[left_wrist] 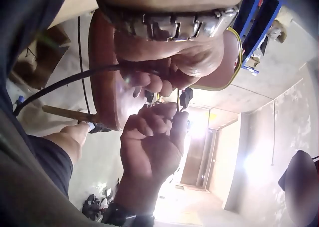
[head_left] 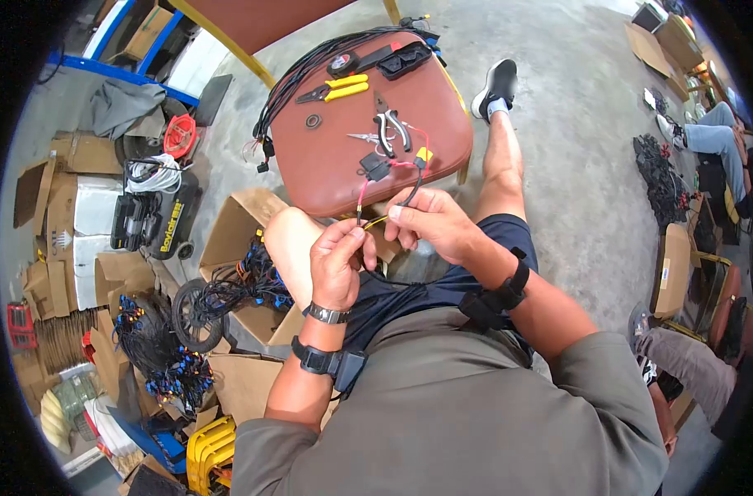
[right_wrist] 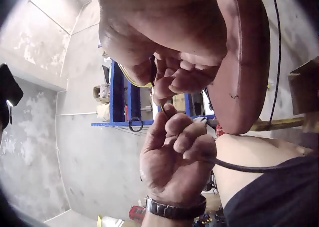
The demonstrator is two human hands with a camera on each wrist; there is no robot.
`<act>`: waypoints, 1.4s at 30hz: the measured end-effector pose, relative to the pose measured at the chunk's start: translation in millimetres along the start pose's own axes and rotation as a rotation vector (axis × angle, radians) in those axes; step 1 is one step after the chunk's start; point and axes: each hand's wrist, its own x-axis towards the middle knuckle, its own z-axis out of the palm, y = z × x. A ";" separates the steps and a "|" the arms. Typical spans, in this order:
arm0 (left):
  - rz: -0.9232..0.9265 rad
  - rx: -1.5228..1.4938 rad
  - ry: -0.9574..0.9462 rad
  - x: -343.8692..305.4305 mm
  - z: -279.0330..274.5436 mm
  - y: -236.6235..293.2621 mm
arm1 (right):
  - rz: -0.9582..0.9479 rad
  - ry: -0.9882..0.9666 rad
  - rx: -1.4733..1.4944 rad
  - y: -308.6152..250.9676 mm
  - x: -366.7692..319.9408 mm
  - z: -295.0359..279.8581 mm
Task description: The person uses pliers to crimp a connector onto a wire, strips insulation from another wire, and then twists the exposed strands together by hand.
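In the head view my left hand [head_left: 337,258] pinches thin wires between thumb and forefinger. A black cable [right_wrist: 244,168] runs through its curled fingers and off toward the lap. Close beside it, my right hand [head_left: 438,221] pinches a short yellow wire [head_left: 376,220] that spans to the left fingertips. A black wire [head_left: 415,192] climbs from the right fingers to a yellow connector [head_left: 424,155]. Beside that, a small black box [head_left: 376,166] with pink-red leads lies at the seat's front edge. The fingers hide the wire ends.
On the brown chair seat [head_left: 310,165] lie yellow-handled pliers [head_left: 343,88], grey-handled pliers [head_left: 386,132], a tape roll [head_left: 342,64], a black tray [head_left: 405,60] and a cable bundle [head_left: 290,78]. At left stands a cardboard box [head_left: 228,227] with tangled harnesses [head_left: 257,281]. People sit at right.
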 end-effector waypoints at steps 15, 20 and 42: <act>0.400 0.445 -0.022 -0.9 17.4 32.0 | -0.219 -0.004 -0.879 -26.7 -8.2 26.6; 0.361 0.520 -0.059 -5.0 8.5 38.9 | -0.300 0.019 -0.947 -12.7 -6.2 24.0; 0.291 0.150 -0.044 4.5 1.9 39.4 | -0.357 -0.012 -0.826 -22.9 -17.8 22.8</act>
